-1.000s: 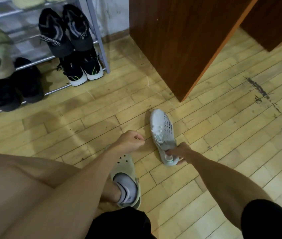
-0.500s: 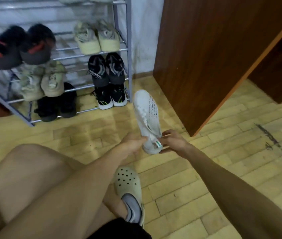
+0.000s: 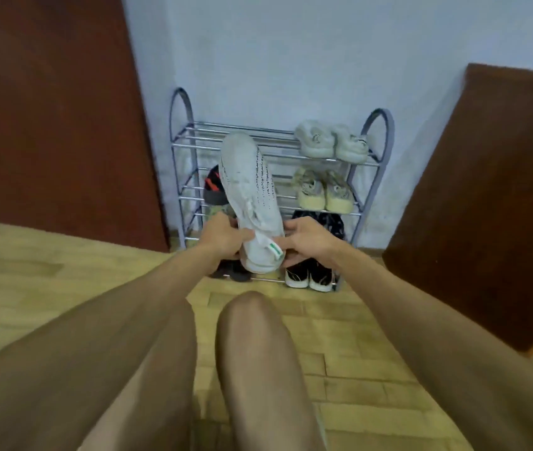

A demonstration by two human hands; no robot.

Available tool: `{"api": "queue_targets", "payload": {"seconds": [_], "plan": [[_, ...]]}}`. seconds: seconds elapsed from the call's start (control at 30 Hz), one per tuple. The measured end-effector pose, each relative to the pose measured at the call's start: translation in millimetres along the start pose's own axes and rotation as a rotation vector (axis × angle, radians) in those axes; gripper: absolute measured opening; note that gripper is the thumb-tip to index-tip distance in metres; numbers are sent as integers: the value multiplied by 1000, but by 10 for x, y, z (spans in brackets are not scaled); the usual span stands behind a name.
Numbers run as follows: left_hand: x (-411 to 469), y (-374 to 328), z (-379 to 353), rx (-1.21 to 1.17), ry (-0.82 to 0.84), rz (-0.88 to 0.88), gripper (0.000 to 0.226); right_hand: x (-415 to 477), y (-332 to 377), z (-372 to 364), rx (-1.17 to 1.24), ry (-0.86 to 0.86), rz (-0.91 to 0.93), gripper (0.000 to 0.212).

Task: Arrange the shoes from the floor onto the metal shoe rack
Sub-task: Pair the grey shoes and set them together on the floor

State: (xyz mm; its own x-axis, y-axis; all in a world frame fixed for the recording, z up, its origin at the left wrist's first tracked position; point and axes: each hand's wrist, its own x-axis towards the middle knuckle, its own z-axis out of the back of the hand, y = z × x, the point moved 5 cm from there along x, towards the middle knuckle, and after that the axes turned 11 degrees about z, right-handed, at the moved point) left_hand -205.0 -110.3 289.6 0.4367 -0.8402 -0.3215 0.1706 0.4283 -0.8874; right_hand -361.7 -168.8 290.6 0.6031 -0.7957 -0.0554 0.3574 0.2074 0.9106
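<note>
You hold the white shoe (image 3: 252, 203) at its heel end in both hands, the left hand (image 3: 223, 237) wrapped on one side and the right hand (image 3: 307, 242) on the other, each grip closed on the shoe, with the toe pointing up and away toward the rack (image 3: 385, 131). The shoe is in the air in front of the rack's left half, off the floor (image 3: 31, 281) and not yet on any shelf. To do this step well, I judge you should aim for the bare left part of the top shelf: tip the toe forward over the front rail, lay the sole flat across the bars so it bridges at least two of them, and slide it back until the heel sits inside the front rail, leaving room beside it for its mate. Keep both hands on until the sole bears on the bars, since a knit shoe held only at the heel will droop at the toe. Count what is there: four shelves, as far as I can tell. One grey pair (image 3: 332, 143) sits at the right end of the top shelf, one tan pair (image 3: 323, 190) at the right end of the second, one dark pair (image 3: 323, 222) below that and one black-and-white pair (image 3: 309, 276) at the bottom right. On the left, a black shoe with red marks (image 3: 213, 187) shows behind the white one, and dark shoes (image 3: 232, 271) sit at the bottom left; how many are hidden there I cannot tell.
</note>
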Motion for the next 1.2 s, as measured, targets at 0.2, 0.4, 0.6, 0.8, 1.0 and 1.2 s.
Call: {"api": "queue_targets", "payload": {"seconds": [0.2,0.4,0.6,0.8,1.0,1.2], "plan": [[79,382,1298,-172,-179,36,31,625,987,-973,-272,105,97,36],[8,1273,2233,-267,-258,155,24,1020,1195,-2274,-381,225,53,29],[36,2623,2854,-198,-260,382,26,1196,714,-3483,-475,346,-14,29],[-35,4096,3286,1,-332,685,37,1274,-52,-4356,-281,376,-211,30],[32,4997,3560,325,-421,854,59,1273,-715,-4801,-125,388,-407,28],[274,5552,3560,298,-474,950,79,1239,-1433,-4770,-144,409,-514,22]]}}
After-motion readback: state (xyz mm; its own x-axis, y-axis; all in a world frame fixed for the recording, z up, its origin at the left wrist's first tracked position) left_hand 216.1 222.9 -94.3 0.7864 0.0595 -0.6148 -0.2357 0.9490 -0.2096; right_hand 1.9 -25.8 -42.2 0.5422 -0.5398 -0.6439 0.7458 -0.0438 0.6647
